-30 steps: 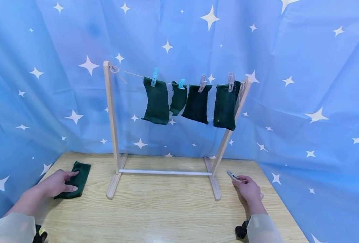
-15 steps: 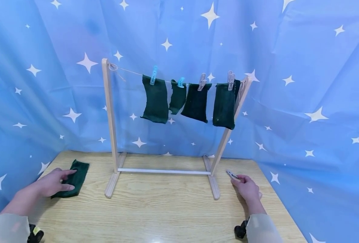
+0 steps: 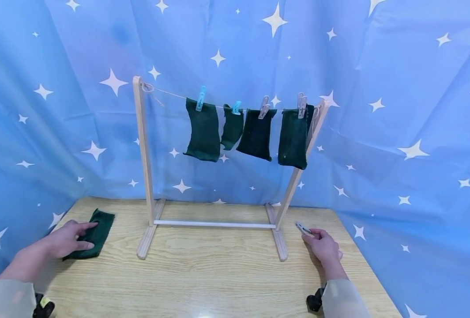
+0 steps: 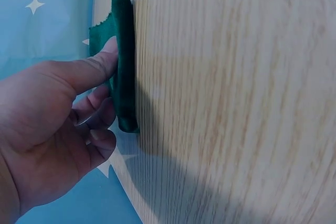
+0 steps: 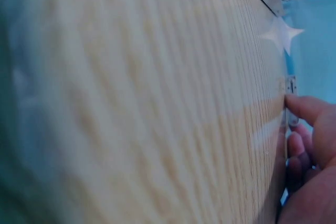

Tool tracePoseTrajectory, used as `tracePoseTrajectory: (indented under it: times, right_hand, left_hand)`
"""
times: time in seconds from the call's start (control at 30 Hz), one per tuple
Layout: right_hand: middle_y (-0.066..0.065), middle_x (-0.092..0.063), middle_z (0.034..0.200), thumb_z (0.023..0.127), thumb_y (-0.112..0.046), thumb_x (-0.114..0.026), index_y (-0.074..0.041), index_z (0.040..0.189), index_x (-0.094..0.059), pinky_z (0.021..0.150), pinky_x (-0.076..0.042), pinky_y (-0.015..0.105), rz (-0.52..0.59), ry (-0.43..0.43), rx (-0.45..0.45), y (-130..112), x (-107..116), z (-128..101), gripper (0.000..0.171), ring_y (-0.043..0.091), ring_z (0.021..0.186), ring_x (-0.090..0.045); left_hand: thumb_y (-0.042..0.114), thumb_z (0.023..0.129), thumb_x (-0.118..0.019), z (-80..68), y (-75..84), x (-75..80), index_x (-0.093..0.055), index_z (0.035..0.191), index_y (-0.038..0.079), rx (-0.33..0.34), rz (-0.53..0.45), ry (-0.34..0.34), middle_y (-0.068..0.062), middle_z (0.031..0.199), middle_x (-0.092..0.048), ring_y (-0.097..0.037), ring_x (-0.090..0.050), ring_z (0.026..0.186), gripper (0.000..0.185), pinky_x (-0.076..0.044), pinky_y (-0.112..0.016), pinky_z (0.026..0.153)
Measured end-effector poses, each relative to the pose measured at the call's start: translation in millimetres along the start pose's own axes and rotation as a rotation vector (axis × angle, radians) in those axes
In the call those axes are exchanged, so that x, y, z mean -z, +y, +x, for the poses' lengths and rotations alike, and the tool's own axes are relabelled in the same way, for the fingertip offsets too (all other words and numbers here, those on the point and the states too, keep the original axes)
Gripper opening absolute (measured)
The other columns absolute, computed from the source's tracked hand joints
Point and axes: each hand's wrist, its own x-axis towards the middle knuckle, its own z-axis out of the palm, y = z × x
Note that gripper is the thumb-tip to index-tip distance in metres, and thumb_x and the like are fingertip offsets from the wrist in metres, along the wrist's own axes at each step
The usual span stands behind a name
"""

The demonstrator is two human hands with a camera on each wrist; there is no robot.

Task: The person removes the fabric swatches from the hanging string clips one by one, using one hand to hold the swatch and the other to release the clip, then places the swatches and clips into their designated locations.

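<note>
At the table's left side, a dark green cloth lies flat. My left hand rests on it with index finger and thumb stretched out over the fabric. The left wrist view shows the thumb against the cloth's folded edge, the other fingers loosely bent. On the right, my right hand pinches a pale clothespin close to the tabletop. In the right wrist view the thumb presses the side of this clothespin, and the other fingers are partly hidden beyond the table.
Between the hands stands a wooden drying rack with a string across its top. Several green cloths hang there, held by blue clothespins and greyish ones. A blue star-patterned curtain surrounds the wooden table.
The left hand and the green cloth under it have slid slightly left along the table. The head view has shifted a little. The right hand stays put with its clothespin.
</note>
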Motion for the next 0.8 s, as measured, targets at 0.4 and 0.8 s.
tracePoseTrajectory:
  times: [0.4, 0.8]
  right_hand:
    - [0.013, -0.065, 0.122, 0.103, -0.048, -0.072, -0.008, 0.148, -0.063, 0.102, -0.025, 0.065, 0.001, -0.007, 0.018, 3, -1, -2, 0.061, 0.040, 0.113, -0.054]
    - [0.014, -0.066, 0.130, 0.110, -0.033, -0.068, 0.003, 0.155, -0.053, 0.076, -0.052, 0.023, 0.218, -0.058, 0.048, 0, 24, -13, 0.060, 0.016, 0.105, -0.061]
  left_hand:
    - [0.019, 0.102, -0.079, -3.5, -2.0, 0.4, -0.039, 0.156, -0.022, -0.003, 0.016, 0.020, -0.040, 0.124, -0.056, -0.054, -0.061, 0.113, 0.078, -0.058, -0.059, 0.089]
    - [0.031, 0.112, -0.066, -8.7, 23.9, -0.9, -0.055, 0.154, -0.010, 0.017, -0.129, 0.277, -0.012, 0.113, -0.069, -0.017, -0.066, 0.086, 0.059, -0.053, -0.028, 0.067]
